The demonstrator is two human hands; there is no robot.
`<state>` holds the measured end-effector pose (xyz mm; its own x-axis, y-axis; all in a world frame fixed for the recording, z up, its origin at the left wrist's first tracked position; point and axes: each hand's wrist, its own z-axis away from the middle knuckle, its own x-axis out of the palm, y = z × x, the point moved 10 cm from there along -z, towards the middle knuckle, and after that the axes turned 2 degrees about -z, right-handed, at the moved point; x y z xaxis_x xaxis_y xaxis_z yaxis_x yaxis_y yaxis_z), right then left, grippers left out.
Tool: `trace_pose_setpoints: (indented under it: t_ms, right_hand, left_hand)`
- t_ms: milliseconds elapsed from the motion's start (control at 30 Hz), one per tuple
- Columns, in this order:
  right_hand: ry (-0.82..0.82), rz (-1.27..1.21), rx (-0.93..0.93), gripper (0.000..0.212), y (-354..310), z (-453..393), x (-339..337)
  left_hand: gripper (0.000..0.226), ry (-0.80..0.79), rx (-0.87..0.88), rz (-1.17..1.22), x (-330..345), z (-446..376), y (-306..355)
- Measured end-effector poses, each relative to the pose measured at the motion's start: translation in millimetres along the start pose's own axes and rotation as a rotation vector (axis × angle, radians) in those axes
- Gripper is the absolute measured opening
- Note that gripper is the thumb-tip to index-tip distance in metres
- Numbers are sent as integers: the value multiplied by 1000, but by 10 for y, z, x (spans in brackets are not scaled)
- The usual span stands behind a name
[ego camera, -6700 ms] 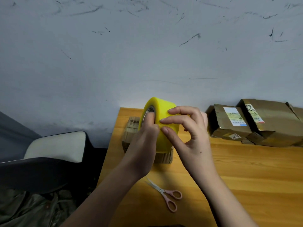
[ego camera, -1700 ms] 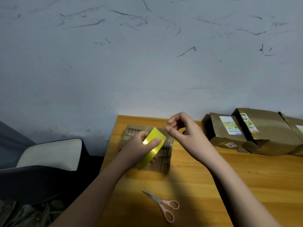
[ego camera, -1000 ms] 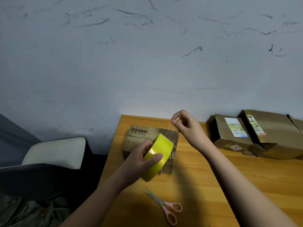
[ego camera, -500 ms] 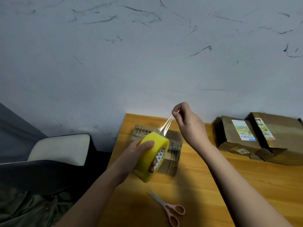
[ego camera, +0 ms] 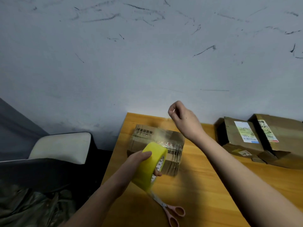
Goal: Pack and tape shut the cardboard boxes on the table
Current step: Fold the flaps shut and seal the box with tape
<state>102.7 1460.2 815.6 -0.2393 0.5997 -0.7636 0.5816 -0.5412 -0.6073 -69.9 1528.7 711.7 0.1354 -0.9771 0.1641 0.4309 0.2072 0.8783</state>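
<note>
Left hand [ego camera: 139, 158]: grips yellow tape roll [ego camera: 151, 165], just in front of the box
Right hand [ego camera: 182, 117]: fingertips pinched, raised behind the box; tape end unclear
Box [ego camera: 157, 141]: on tabletop [ego camera: 205, 185], closed, new strip unfinished
Scissors [ego camera: 172, 212]: nearer than box, untouched

The left hand [ego camera: 139, 163] grips with curled fingers, near and low; the right hand [ego camera: 183, 118] is raised farther off, fingertips pinched together.
</note>
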Motion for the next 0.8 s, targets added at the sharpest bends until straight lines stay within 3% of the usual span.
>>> trace_pose_setpoints:
  t_ms: [100,200,267,333,433,500,667,800]
  right_hand:
    - [-9,93,-16,7,30,36,82]
    - [94,92,-52,9,-42,33,-122]
    - [200,193,-199,11,-339,113,-235]
    - [294,287,-377,12,-697,244,-260]
    - [353,220,-379,15,-809,229,-371]
    - [303,204,-333,12,-692,111,-339]
    - [-36,71,-171,9,-23,-298,228]
    - [-254,147,-143,11,395,-424,699]
  left_hand:
    - [60,-1,176,-91,43,113,109]
    - [44,88,192,-216,20,110,64]
    - [31,181,95,-224,-96,47,-35]
    - [32,196,-39,-184,-171,-15,-141]
    - [45,142,-228,-39,-179,-8,-298]
    - [51,119,-304,21,-166,-8,-395]
    - [55,106,-367,138,-69,-147,-671]
    - [57,139,-465,161,16,-244,-882]
